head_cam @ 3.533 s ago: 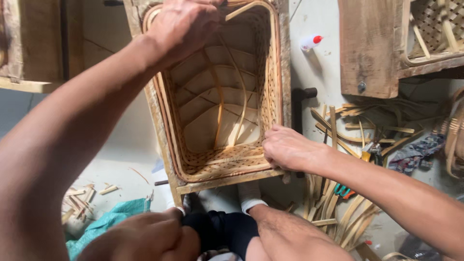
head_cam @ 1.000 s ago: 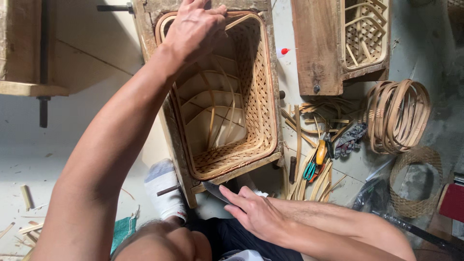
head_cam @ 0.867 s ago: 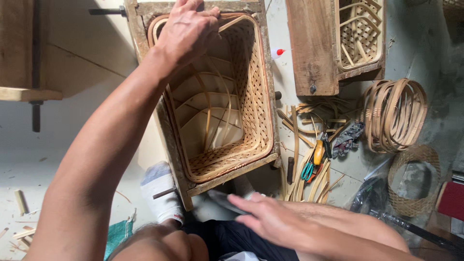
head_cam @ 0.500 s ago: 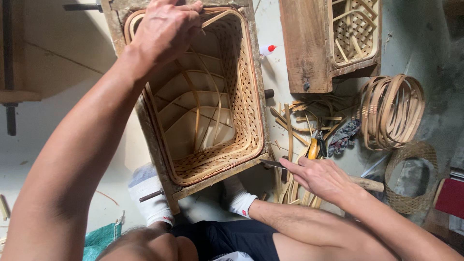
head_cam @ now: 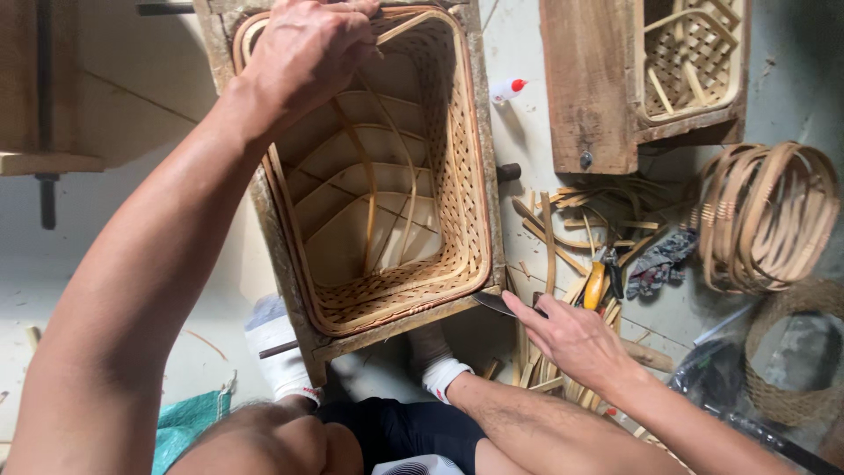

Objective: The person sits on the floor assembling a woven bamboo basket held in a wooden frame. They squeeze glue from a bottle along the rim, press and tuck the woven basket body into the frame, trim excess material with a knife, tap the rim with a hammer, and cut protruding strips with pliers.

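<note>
Head view, nearest the body: two feet in white socks [head_cam: 280, 356] brace the near end of a wooden mould frame [head_cam: 404, 324] standing on the floor. Just right of the frame's near corner, the right hand [head_cam: 570, 339] lies on a knife [head_cam: 498, 304]; the fingers rest on the handle end with the dark blade pointing left, and whether they have clenched around it cannot be told. Beside it lies a heap of split bamboo strips [head_cam: 549, 251] and hand tools with coloured handles [head_cam: 598, 283].

Farther out, the half-woven rectangular basket [head_cam: 457, 176] sits inside the frame, its side walls woven, loose upright strips rising from its base. At the far rim, the left hand [head_cam: 308, 53] is clenched on the rim strip [head_cam: 404, 25], holding it against the frame.

Judged step: rim work, with the cutting tool being fetched. The next move calls for a firm grip on the handle. Beyond lie a small glue bottle [head_cam: 508, 89], coiled cane hoops [head_cam: 765, 215] and a second mould [head_cam: 646, 75].
</note>
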### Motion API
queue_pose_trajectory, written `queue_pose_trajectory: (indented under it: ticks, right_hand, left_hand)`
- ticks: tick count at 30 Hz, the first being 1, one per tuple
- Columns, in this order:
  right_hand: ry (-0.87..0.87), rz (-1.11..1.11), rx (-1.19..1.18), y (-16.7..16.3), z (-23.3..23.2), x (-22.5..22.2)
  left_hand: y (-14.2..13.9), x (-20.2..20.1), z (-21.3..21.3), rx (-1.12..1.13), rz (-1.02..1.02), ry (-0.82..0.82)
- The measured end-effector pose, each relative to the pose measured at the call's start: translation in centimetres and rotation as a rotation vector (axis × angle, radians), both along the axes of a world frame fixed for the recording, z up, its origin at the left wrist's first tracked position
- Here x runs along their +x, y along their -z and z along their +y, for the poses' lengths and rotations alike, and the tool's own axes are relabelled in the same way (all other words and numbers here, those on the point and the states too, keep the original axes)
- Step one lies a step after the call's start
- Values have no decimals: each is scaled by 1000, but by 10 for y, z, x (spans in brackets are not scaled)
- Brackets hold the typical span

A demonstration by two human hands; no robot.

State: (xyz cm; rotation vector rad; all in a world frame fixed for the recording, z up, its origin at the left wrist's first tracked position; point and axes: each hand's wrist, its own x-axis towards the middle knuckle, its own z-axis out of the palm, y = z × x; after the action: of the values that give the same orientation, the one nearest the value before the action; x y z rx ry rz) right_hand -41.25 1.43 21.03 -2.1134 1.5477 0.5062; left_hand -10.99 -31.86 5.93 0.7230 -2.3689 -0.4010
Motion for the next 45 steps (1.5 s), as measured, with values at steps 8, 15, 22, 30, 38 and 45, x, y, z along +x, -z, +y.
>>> queue_pose_trajectory:
  ticks: [8, 15, 22, 30, 38, 45]
  right_hand:
    - [373, 175, 96, -33, -1, -28]
    - [753, 214, -254, 95, 40, -95]
    - [454, -157, -596, 82, -5, -62]
    - [42, -703, 410, 113, -69, 158]
    - [139, -869, 274, 127, -58, 163]
    - [229, -840, 278, 125, -50, 164]
  left_hand:
    - [13, 2, 1, 108, 162, 16]
    - [13, -6, -7, 29, 28, -4]
    - [24, -10, -9, 25, -27, -14]
    - [31, -8, -10, 81, -5, -30]
    - [35, -11, -11, 53, -2, -13]
    - [50, -5, -6, 59, -92, -112]
